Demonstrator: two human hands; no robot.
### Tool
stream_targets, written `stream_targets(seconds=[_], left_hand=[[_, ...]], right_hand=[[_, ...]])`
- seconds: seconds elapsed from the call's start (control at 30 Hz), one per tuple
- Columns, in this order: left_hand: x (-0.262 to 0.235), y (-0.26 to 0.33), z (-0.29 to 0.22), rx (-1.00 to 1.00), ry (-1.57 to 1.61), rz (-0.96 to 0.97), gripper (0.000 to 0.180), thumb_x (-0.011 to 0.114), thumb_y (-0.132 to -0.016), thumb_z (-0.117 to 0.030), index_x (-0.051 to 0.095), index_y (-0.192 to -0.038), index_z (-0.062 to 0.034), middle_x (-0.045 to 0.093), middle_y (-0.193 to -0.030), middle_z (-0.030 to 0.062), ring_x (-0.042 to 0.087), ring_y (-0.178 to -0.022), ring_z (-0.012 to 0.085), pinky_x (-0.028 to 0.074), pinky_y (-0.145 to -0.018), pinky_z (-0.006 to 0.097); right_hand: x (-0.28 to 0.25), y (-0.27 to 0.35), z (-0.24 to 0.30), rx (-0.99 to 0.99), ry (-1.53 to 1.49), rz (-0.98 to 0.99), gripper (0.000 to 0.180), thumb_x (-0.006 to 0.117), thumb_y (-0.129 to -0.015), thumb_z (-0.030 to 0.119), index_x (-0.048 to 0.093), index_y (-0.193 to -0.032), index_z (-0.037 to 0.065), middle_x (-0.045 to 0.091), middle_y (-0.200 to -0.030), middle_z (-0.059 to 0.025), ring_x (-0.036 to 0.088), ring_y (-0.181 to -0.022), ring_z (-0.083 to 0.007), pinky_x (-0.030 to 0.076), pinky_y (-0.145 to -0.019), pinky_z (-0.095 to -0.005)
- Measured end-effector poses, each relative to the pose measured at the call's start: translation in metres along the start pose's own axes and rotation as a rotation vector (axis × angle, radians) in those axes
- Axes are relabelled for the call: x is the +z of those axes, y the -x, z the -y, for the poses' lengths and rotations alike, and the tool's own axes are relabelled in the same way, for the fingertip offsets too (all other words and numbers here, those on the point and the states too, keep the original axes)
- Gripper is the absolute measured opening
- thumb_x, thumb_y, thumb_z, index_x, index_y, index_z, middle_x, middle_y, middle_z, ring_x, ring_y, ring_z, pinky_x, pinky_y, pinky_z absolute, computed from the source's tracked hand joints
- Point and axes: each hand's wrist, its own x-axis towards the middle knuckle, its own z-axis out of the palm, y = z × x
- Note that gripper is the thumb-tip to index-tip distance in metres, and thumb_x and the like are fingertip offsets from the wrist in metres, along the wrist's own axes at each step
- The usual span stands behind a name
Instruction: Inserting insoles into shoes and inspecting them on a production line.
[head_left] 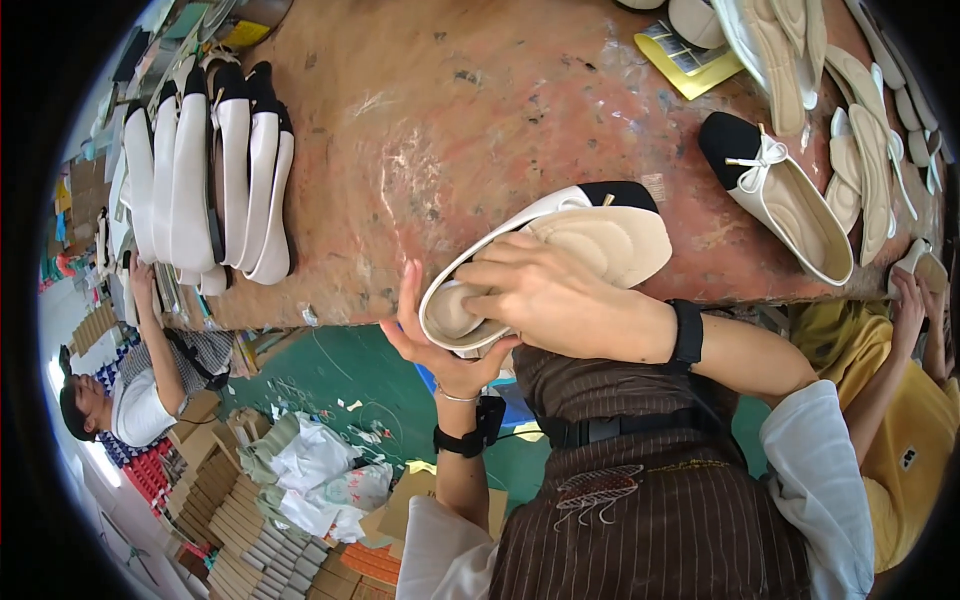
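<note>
- My left hand point(440, 345) cups the heel of the white flat shoe point(540, 255) from below.
- My right hand point(555, 295) presses the insole point(610, 240) inside; toe points up-right, away from me.

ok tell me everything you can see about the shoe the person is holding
The shoe is a flat slip-on with a white, leather-like upper, a black toe cap and a beige padded insole that looks soft. It is held tilted above the near edge of the worn reddish table, toe pointing away and to the right, opening facing up. The left hand cups the heel from below, while the right hand lies over the heel end, fingers pressing on the insole. Nothing else touches it.
</note>
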Motion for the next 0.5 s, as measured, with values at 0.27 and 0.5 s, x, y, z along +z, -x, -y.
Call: stream_targets(seconds=[0.27,0.5], left_hand=[[-0.001,0.000,0.003,0.005,0.132,0.002,0.140,0.089,-0.067,-0.047,-0.016,-0.155,-0.0168,0.028,-0.150,0.0319,0.038,-0.136,0.0459,0.036,-0.110,0.055],[-0.005,0.002,0.011,0.004,0.211,0.040,0.140,0.091,-0.066,-0.044,-0.014,-0.156,-0.0217,0.028,-0.151,0.0306,0.037,-0.137,0.0459,0.036,-0.110,0.055]], right_hand=[[0.009,-0.002,-0.003,0.012,-0.001,0.036,0.028,0.070,-0.065,0.013,0.070,-0.091,0.003,0.063,-0.111,-0.0085,0.060,-0.109,-0.0271,0.048,-0.096,-0.0395],[0.010,-0.004,-0.005,-0.076,0.064,0.082,0.027,0.063,-0.073,0.015,0.069,-0.094,0.000,0.061,-0.114,-0.0130,0.059,-0.112,-0.0279,0.049,-0.096,-0.0391]])
